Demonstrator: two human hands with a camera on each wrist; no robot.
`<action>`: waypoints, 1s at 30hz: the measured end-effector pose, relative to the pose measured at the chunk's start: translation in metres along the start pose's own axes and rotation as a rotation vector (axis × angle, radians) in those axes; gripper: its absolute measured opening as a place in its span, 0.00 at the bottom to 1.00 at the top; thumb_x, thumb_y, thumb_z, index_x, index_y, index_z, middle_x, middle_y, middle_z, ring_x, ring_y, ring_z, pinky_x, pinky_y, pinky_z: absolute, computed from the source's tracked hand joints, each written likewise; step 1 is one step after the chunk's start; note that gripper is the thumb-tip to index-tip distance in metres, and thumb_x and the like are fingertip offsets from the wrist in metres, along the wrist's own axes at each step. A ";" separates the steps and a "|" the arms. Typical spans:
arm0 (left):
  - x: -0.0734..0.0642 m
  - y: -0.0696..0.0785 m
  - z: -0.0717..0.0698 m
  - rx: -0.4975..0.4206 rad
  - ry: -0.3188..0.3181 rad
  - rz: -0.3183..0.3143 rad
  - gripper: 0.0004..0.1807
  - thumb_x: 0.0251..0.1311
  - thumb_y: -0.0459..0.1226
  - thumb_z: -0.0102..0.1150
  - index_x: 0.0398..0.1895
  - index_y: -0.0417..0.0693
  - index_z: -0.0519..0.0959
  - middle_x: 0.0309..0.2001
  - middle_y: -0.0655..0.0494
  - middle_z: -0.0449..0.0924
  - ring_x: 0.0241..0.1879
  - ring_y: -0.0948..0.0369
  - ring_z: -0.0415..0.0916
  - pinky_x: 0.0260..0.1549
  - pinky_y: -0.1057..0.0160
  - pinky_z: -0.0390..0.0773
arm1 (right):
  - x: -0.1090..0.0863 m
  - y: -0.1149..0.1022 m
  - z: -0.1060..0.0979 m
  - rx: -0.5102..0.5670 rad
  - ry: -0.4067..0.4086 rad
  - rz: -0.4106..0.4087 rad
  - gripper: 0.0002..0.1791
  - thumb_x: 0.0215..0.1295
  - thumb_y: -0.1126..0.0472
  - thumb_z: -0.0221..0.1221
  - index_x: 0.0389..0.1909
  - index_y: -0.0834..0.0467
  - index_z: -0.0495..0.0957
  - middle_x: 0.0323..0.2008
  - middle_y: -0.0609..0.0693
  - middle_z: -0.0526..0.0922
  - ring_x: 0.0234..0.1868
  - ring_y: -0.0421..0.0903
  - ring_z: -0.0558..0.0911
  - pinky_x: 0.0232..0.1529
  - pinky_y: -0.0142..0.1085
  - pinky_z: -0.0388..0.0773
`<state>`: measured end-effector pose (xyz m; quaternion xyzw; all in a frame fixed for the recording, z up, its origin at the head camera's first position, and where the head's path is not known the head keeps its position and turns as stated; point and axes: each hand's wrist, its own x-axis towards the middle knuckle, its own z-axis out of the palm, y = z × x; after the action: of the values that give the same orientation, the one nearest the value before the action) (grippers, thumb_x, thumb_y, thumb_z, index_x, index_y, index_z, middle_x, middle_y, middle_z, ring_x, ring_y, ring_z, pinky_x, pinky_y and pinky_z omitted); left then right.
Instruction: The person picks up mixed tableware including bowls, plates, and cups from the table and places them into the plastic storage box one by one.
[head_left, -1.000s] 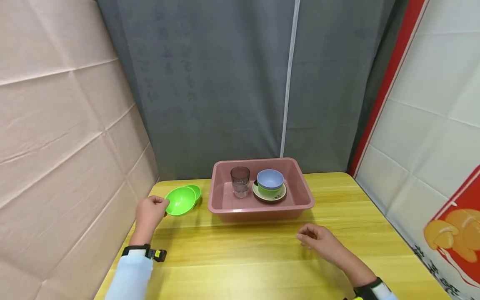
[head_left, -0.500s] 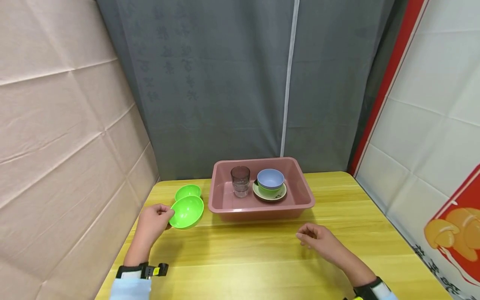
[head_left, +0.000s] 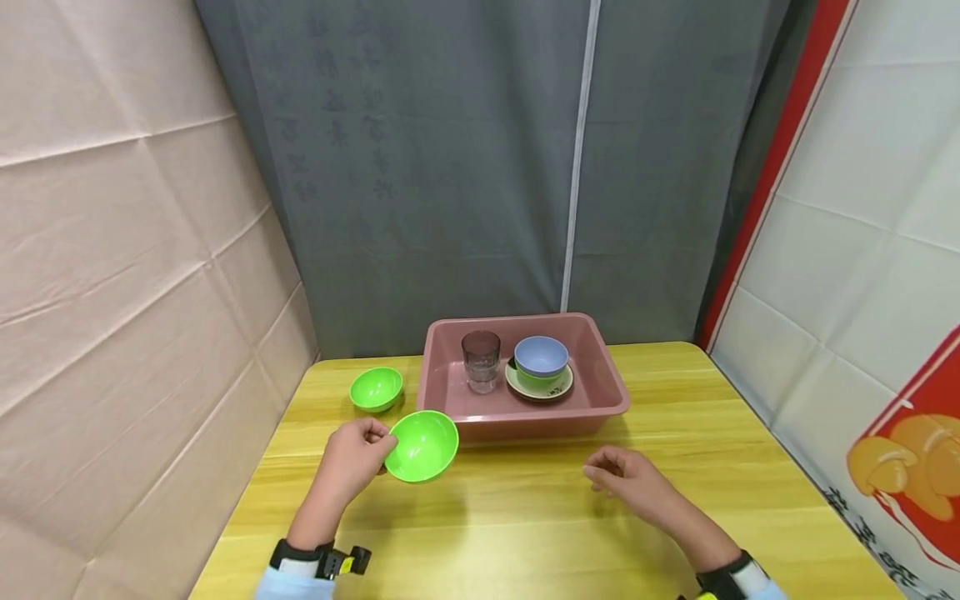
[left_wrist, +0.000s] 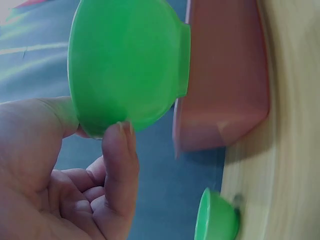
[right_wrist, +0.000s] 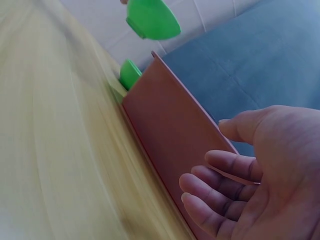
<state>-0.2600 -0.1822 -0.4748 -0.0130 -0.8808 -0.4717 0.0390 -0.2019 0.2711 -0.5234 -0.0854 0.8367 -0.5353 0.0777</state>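
My left hand [head_left: 352, 457] pinches the rim of a bright green bowl [head_left: 423, 447] between thumb and fingers. The bowl is raised over the table in front of the pink basin [head_left: 517, 430], tilted a little toward me. In the left wrist view the bowl's underside and foot ring [left_wrist: 184, 60] face the camera. A second green bowl [head_left: 377, 389] sits on the table left of the basin. My right hand [head_left: 626, 482] hovers near the basin's front right, fingers loosely curled around nothing; the right wrist view shows its palm [right_wrist: 285, 185].
Inside the basin stand a clear greyish glass [head_left: 481, 367] and a blue bowl [head_left: 541, 357] stacked in a green one on a small patterned plate [head_left: 513, 382]. The wooden table [head_left: 510, 533] ends at a grey curtain [head_left: 435, 183], with cloth walls at both sides.
My left hand has carried the green bowl rightward and toward me, away from the second bowl, which now shows whole. My right hand has shifted very slightly left.
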 end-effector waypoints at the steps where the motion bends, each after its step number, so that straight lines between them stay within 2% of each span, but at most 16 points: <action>1: -0.001 0.002 0.005 -0.005 -0.011 0.002 0.07 0.67 0.34 0.64 0.42 0.39 0.85 0.33 0.51 0.84 0.27 0.58 0.82 0.28 0.58 0.88 | 0.000 -0.001 0.002 0.002 -0.004 -0.008 0.15 0.85 0.55 0.62 0.54 0.65 0.82 0.43 0.56 0.86 0.48 0.56 0.87 0.44 0.47 0.88; 6: -0.005 0.010 0.030 -0.014 -0.070 0.018 0.04 0.65 0.33 0.64 0.40 0.41 0.85 0.32 0.52 0.83 0.26 0.58 0.82 0.28 0.58 0.88 | 0.005 -0.007 0.013 0.007 -0.019 -0.026 0.16 0.85 0.54 0.62 0.54 0.64 0.82 0.42 0.54 0.85 0.46 0.53 0.86 0.45 0.47 0.88; 14: -0.009 0.022 0.063 -0.044 -0.173 0.101 0.02 0.65 0.32 0.66 0.36 0.43 0.83 0.29 0.53 0.81 0.25 0.59 0.82 0.26 0.58 0.86 | 0.012 -0.024 0.030 0.012 -0.007 -0.030 0.15 0.83 0.53 0.64 0.52 0.63 0.83 0.40 0.52 0.85 0.45 0.52 0.87 0.44 0.46 0.88; 21: -0.010 0.026 0.081 -0.040 -0.188 0.142 0.01 0.63 0.32 0.66 0.35 0.43 0.82 0.29 0.54 0.81 0.24 0.60 0.81 0.25 0.59 0.86 | 0.024 -0.030 0.041 0.006 0.004 -0.062 0.14 0.82 0.52 0.65 0.49 0.60 0.84 0.40 0.51 0.86 0.43 0.49 0.87 0.45 0.48 0.89; 24: -0.009 0.026 0.086 -0.029 -0.190 0.152 0.01 0.63 0.32 0.66 0.34 0.44 0.82 0.28 0.55 0.81 0.24 0.60 0.81 0.25 0.59 0.85 | 0.029 -0.031 0.047 0.031 0.012 -0.062 0.15 0.82 0.51 0.65 0.49 0.60 0.83 0.42 0.54 0.86 0.43 0.50 0.88 0.45 0.50 0.90; 30: -0.005 0.027 0.096 -0.014 -0.190 0.174 0.01 0.63 0.33 0.66 0.34 0.45 0.82 0.28 0.56 0.81 0.24 0.61 0.80 0.25 0.59 0.84 | 0.033 -0.034 0.057 0.100 0.056 -0.030 0.17 0.83 0.50 0.64 0.52 0.63 0.82 0.46 0.60 0.86 0.41 0.53 0.90 0.42 0.46 0.89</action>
<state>-0.2586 -0.0871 -0.5061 -0.1342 -0.8728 -0.4692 -0.0042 -0.2194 0.1995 -0.5168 -0.0791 0.8094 -0.5797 0.0504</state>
